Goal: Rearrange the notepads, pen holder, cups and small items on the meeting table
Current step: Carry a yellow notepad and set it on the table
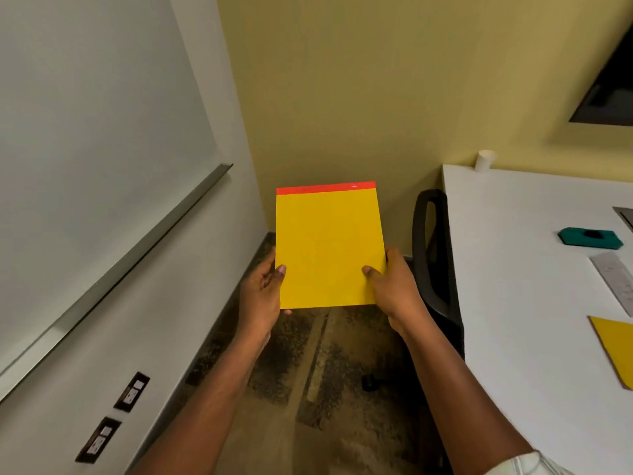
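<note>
Both hands are on the yellow notepad (329, 248), one at each lower side edge. My left hand (262, 289) pinches the left edge with its thumb on the top face, and my right hand (394, 286) does the same on the right, with the fingers mostly hidden behind the pad. I grip it this way so that it lies flat and square to my view, red binding strip away from me.

The pad hangs in the air over the floor, beside the meeting table (513, 269) and not over it (the black chair (433, 255) stands between). On the table lie a second yellow pad (613, 344) at the edge of view, a grey ruler (615, 282), a teal block (589, 238) and, at the far corner, a white cup (484, 161). I judge the carried pad is bound for a spot on that table.
</note>
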`<state>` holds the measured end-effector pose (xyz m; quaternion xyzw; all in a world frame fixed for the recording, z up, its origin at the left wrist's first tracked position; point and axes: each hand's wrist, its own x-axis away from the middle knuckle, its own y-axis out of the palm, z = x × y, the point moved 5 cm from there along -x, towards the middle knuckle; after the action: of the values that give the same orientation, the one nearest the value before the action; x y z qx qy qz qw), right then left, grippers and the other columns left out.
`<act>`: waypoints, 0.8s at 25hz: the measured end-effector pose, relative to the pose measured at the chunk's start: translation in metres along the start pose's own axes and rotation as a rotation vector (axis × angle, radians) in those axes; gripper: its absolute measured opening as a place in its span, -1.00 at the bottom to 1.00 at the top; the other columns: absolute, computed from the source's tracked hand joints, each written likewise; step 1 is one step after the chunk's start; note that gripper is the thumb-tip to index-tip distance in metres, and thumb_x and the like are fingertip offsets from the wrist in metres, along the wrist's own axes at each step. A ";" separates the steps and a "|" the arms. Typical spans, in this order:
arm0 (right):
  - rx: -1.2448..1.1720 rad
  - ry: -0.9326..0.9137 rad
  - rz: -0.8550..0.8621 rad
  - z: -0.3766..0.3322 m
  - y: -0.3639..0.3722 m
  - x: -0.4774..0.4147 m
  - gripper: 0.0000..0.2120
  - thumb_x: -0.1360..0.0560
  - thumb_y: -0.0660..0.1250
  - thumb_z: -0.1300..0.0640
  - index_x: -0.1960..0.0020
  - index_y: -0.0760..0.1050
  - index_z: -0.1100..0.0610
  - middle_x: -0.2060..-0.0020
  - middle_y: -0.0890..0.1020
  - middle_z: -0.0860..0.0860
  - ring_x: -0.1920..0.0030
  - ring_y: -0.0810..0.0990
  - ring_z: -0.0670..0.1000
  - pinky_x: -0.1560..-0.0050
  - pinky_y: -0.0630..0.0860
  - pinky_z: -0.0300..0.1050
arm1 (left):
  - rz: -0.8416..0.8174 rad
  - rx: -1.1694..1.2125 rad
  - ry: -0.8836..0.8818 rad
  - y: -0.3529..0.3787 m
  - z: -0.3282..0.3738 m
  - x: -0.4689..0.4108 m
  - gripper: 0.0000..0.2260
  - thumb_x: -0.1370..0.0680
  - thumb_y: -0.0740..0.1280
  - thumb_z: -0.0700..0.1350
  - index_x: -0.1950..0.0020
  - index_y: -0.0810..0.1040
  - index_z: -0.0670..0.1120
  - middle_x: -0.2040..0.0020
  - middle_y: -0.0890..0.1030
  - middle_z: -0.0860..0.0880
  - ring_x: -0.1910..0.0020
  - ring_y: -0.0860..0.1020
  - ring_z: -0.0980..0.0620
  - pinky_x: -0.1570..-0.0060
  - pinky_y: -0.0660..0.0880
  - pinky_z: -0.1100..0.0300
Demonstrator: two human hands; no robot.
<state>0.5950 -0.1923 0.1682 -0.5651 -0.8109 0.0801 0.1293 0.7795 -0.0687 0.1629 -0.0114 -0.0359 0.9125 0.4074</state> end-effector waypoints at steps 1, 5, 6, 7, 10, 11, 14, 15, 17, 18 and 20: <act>-0.006 -0.003 -0.003 -0.003 0.001 -0.008 -0.66 -0.58 0.24 0.17 -0.34 0.31 0.07 -0.11 0.48 -0.08 -0.07 0.46 -0.04 0.00 0.39 -0.11 | 0.005 0.012 0.007 0.002 0.004 -0.009 -0.63 -0.60 0.24 -0.14 -0.29 0.36 0.28 0.06 0.61 0.37 0.19 0.62 0.25 0.53 0.56 0.18; -0.022 0.013 0.076 -0.013 0.015 -0.086 -0.65 -0.58 0.24 0.17 -0.35 0.30 0.08 -0.07 0.46 -0.09 -0.04 0.46 -0.05 0.01 0.38 -0.11 | -0.029 0.030 0.020 0.023 0.006 -0.103 -0.64 -0.60 0.23 -0.16 -0.26 0.38 0.27 0.11 0.60 0.43 0.19 0.61 0.34 0.56 0.54 0.21; -0.023 0.019 0.108 -0.015 0.017 -0.104 -0.65 -0.58 0.24 0.17 -0.35 0.29 0.08 -0.08 0.46 -0.09 -0.05 0.45 -0.05 0.01 0.39 -0.11 | -0.052 0.037 0.022 0.029 0.005 -0.126 -0.65 -0.60 0.23 -0.15 -0.25 0.38 0.29 0.05 0.61 0.37 0.17 0.62 0.26 0.56 0.53 0.22; -0.026 0.023 0.136 -0.016 0.019 -0.121 -0.64 -0.59 0.23 0.17 -0.36 0.28 0.08 -0.08 0.46 -0.09 -0.06 0.45 -0.04 0.01 0.39 -0.10 | -0.077 0.038 0.028 0.035 0.003 -0.147 -0.65 -0.60 0.23 -0.14 -0.24 0.39 0.30 0.00 0.61 0.30 0.16 0.63 0.19 0.55 0.53 0.22; -0.036 0.046 0.211 -0.025 0.031 -0.170 -0.64 -0.59 0.22 0.17 -0.37 0.27 0.07 -0.11 0.46 -0.08 -0.07 0.46 -0.03 0.02 0.40 -0.11 | -0.157 0.052 0.037 0.047 0.001 -0.214 -0.66 -0.61 0.23 -0.14 -0.25 0.41 0.28 0.00 0.60 0.28 0.22 0.63 0.24 0.54 0.54 0.20; -0.041 0.059 0.240 -0.030 0.037 -0.187 -0.63 -0.60 0.22 0.17 -0.37 0.27 0.07 -0.11 0.46 -0.07 -0.06 0.46 -0.03 0.04 0.40 -0.12 | -0.187 0.055 0.032 0.050 0.002 -0.239 -0.67 -0.61 0.23 -0.14 -0.26 0.41 0.27 -0.01 0.60 0.27 0.22 0.63 0.26 0.55 0.53 0.22; -0.057 0.084 0.330 -0.052 0.051 -0.233 -0.63 -0.59 0.23 0.16 -0.38 0.26 0.06 -0.10 0.46 -0.08 -0.05 0.46 -0.03 0.11 0.40 -0.17 | -0.275 0.074 0.040 0.059 0.011 -0.311 -0.66 -0.61 0.22 -0.14 -0.29 0.41 0.25 -0.11 0.59 0.19 0.11 0.62 0.22 0.49 0.52 0.28; -0.066 0.084 0.352 -0.058 0.054 -0.246 -0.62 -0.59 0.23 0.16 -0.38 0.26 0.05 -0.10 0.46 -0.08 -0.04 0.46 -0.03 0.10 0.40 -0.16 | -0.304 0.080 0.051 0.063 0.014 -0.331 -0.66 -0.61 0.21 -0.15 -0.31 0.42 0.22 -0.15 0.59 0.17 0.04 0.62 0.21 0.41 0.55 0.30; -0.080 0.093 0.395 -0.066 0.057 -0.271 -0.61 -0.59 0.23 0.15 -0.39 0.26 0.05 -0.10 0.46 -0.09 -0.05 0.47 -0.03 0.05 0.41 -0.11 | -0.350 0.099 0.069 0.074 0.017 -0.369 -0.65 -0.61 0.21 -0.19 -0.38 0.41 0.08 -0.27 0.55 0.10 -0.13 0.56 0.23 0.12 0.56 0.37; -0.087 0.109 0.418 -0.067 0.057 -0.283 -0.60 -0.59 0.24 0.15 -0.39 0.25 0.06 -0.09 0.45 -0.09 -0.05 0.47 -0.02 0.03 0.42 -0.09 | -0.371 0.098 0.067 0.081 0.017 -0.386 -0.64 -0.61 0.21 -0.20 -0.39 0.41 0.03 -0.28 0.53 0.10 -0.13 0.54 0.29 0.08 0.54 0.40; -0.084 0.132 0.461 -0.070 0.052 -0.307 -0.59 -0.59 0.24 0.15 -0.40 0.24 0.06 -0.11 0.45 -0.07 -0.08 0.46 -0.01 -0.01 0.43 -0.06 | -0.394 0.078 0.069 0.100 0.018 -0.414 -0.64 -0.61 0.21 -0.19 -0.38 0.41 0.06 -0.16 0.56 0.21 0.09 0.56 0.45 0.36 0.56 0.35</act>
<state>0.7630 -0.4627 0.1838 -0.7439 -0.6531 0.0367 0.1370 0.9811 -0.4442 0.1703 -0.0199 0.0120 0.8148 0.5793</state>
